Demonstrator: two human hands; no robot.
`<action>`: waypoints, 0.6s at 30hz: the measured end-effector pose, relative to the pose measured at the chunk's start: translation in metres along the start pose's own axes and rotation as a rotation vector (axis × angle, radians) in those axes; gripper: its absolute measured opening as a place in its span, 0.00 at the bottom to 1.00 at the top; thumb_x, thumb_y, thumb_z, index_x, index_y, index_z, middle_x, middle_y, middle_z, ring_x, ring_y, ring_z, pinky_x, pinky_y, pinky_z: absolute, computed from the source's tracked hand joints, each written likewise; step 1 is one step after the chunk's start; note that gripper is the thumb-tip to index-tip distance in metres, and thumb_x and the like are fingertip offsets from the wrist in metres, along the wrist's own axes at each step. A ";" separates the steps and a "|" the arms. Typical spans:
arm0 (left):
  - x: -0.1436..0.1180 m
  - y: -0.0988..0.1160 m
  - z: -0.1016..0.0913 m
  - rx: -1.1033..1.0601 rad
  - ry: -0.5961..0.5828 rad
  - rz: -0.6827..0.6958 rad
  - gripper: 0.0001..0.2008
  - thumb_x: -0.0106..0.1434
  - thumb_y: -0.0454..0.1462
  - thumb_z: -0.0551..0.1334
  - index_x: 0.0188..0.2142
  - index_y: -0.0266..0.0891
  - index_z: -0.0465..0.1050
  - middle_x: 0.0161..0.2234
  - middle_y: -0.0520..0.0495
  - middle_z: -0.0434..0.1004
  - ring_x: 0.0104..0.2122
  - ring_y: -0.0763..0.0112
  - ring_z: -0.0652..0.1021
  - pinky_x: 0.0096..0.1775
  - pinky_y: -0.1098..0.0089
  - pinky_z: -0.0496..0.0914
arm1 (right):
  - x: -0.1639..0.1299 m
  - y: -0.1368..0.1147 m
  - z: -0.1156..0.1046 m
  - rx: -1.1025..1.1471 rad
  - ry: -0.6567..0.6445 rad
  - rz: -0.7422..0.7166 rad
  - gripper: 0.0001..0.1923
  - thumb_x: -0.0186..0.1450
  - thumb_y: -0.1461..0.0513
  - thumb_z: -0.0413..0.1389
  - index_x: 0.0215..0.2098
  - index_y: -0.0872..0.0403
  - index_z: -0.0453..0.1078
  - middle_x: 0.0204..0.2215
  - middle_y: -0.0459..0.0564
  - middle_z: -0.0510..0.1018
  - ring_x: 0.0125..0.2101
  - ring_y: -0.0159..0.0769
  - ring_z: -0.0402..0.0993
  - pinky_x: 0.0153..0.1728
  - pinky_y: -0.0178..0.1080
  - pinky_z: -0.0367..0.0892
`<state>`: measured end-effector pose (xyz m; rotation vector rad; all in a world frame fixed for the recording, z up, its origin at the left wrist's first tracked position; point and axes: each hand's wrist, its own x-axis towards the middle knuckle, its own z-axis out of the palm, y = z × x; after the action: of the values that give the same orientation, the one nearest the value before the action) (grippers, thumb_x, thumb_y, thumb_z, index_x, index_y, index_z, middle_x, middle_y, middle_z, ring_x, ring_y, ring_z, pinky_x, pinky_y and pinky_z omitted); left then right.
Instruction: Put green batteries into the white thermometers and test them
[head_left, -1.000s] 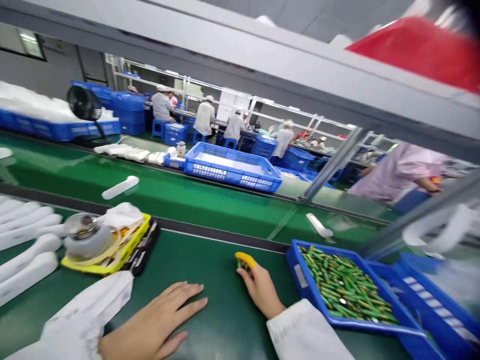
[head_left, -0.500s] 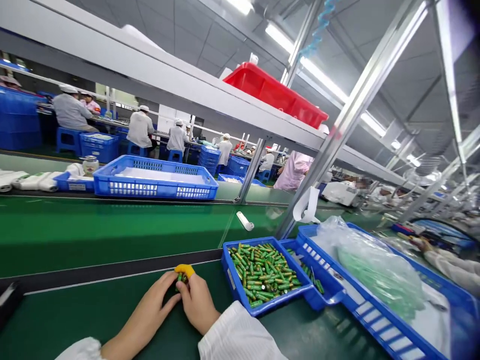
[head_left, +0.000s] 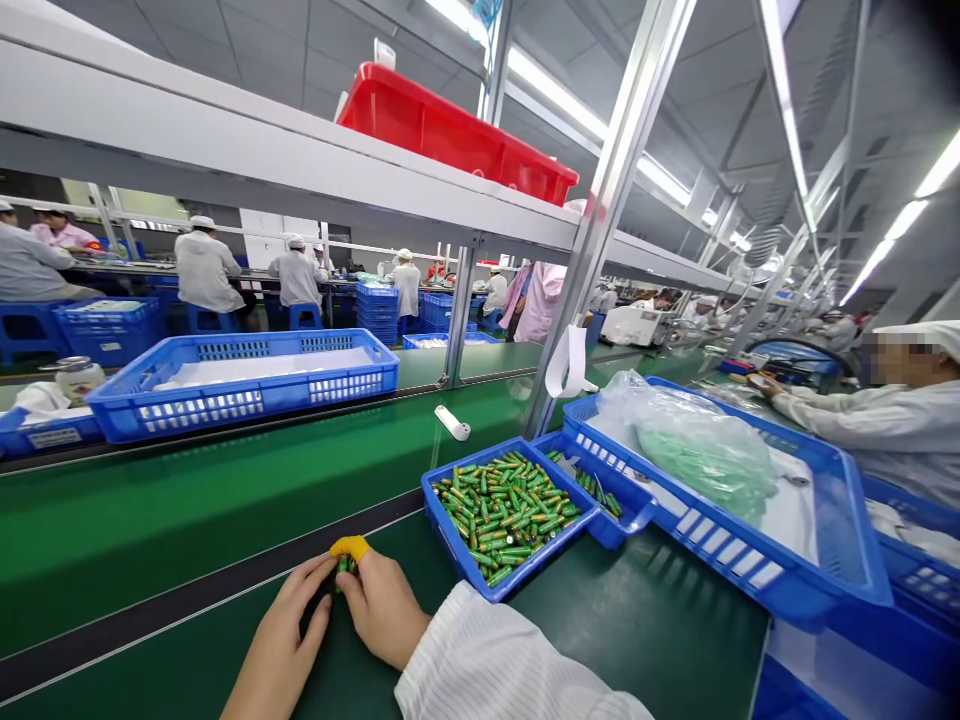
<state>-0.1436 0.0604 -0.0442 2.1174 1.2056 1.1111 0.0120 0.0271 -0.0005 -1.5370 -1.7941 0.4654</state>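
Observation:
My right hand (head_left: 384,608), with a yellow finger cot (head_left: 350,547) on one finger, is closed around a few green batteries (head_left: 346,567) above the near bench. Close against its left side is my left hand (head_left: 289,630). Its fingers stretch towards the batteries and its thumb stands apart; whether the fingertips touch them is hard to see. To the right of my hands, a blue tray (head_left: 474,578) holds a heap of green batteries (head_left: 510,510). A smaller blue bin (head_left: 616,538) beside it has more batteries.
A large blue crate (head_left: 720,545) with a clear bag of green items (head_left: 697,455) stands at right. On the green belt (head_left: 225,500) lies a white curved part (head_left: 452,423). Another blue crate (head_left: 247,400) is behind it. A co-worker (head_left: 900,410) sits at far right.
The view has turned to the right, bringing a co-worker into sight. My left thumb has moved away from the batteries, while my right hand keeps hold of them.

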 end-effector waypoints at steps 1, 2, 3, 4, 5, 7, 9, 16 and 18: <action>0.000 0.004 -0.003 -0.007 0.009 0.001 0.23 0.66 0.50 0.49 0.52 0.44 0.72 0.58 0.42 0.69 0.54 0.58 0.74 0.53 0.54 0.73 | 0.001 0.001 0.001 0.015 0.018 0.015 0.06 0.66 0.60 0.51 0.36 0.54 0.67 0.30 0.52 0.74 0.33 0.43 0.73 0.35 0.41 0.68; -0.001 0.008 -0.005 -0.011 0.023 0.004 0.23 0.66 0.50 0.49 0.52 0.44 0.73 0.57 0.43 0.69 0.54 0.58 0.74 0.53 0.53 0.73 | 0.003 0.003 0.003 0.037 0.035 0.033 0.05 0.66 0.60 0.52 0.36 0.54 0.67 0.29 0.51 0.73 0.32 0.42 0.72 0.34 0.40 0.67; -0.001 0.012 -0.008 -0.014 0.045 0.007 0.22 0.67 0.50 0.49 0.50 0.45 0.73 0.57 0.43 0.70 0.54 0.58 0.74 0.53 0.52 0.73 | 0.004 0.005 0.005 0.066 0.049 0.049 0.04 0.65 0.60 0.53 0.35 0.53 0.67 0.28 0.49 0.73 0.30 0.41 0.72 0.33 0.39 0.67; -0.001 0.015 -0.010 -0.015 0.072 0.012 0.21 0.67 0.50 0.49 0.48 0.45 0.74 0.56 0.44 0.70 0.54 0.57 0.74 0.53 0.51 0.73 | 0.006 0.007 0.007 0.100 0.061 0.065 0.04 0.64 0.61 0.55 0.35 0.53 0.67 0.26 0.47 0.72 0.28 0.38 0.71 0.31 0.37 0.67; 0.001 0.019 -0.012 -0.018 0.093 0.019 0.20 0.67 0.49 0.49 0.46 0.45 0.75 0.55 0.44 0.71 0.54 0.57 0.74 0.53 0.50 0.72 | 0.008 0.009 0.009 0.136 0.071 0.077 0.03 0.63 0.62 0.56 0.35 0.53 0.66 0.25 0.45 0.71 0.26 0.36 0.70 0.29 0.35 0.66; 0.009 0.028 -0.014 -0.029 0.111 0.042 0.19 0.67 0.48 0.49 0.42 0.44 0.74 0.54 0.43 0.71 0.54 0.57 0.74 0.53 0.51 0.72 | 0.010 0.011 0.014 0.205 0.081 0.087 0.04 0.62 0.63 0.57 0.35 0.53 0.66 0.23 0.42 0.70 0.23 0.33 0.69 0.26 0.32 0.64; 0.027 0.038 -0.012 -0.036 0.092 0.083 0.17 0.68 0.46 0.49 0.41 0.42 0.73 0.54 0.42 0.70 0.53 0.58 0.74 0.52 0.53 0.72 | 0.012 0.012 0.017 0.261 0.088 0.086 0.04 0.62 0.65 0.56 0.37 0.53 0.66 0.23 0.42 0.70 0.22 0.32 0.69 0.25 0.31 0.64; 0.146 0.082 0.037 0.067 -0.138 0.326 0.16 0.68 0.37 0.47 0.48 0.39 0.69 0.51 0.41 0.71 0.51 0.65 0.74 0.56 0.58 0.69 | 0.012 0.007 0.021 0.371 0.131 0.032 0.10 0.62 0.65 0.54 0.42 0.53 0.68 0.30 0.48 0.77 0.29 0.39 0.76 0.29 0.35 0.69; 0.177 0.091 0.059 0.117 -0.195 0.336 0.16 0.67 0.36 0.48 0.50 0.37 0.68 0.52 0.40 0.70 0.50 0.63 0.75 0.54 0.59 0.70 | 0.009 0.009 0.026 0.368 0.130 0.013 0.09 0.61 0.65 0.56 0.41 0.52 0.71 0.33 0.51 0.79 0.35 0.44 0.78 0.33 0.37 0.70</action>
<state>0.0008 0.1662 0.0606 2.5182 0.8649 0.9560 -0.0008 0.0426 -0.0214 -1.2915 -1.5019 0.6475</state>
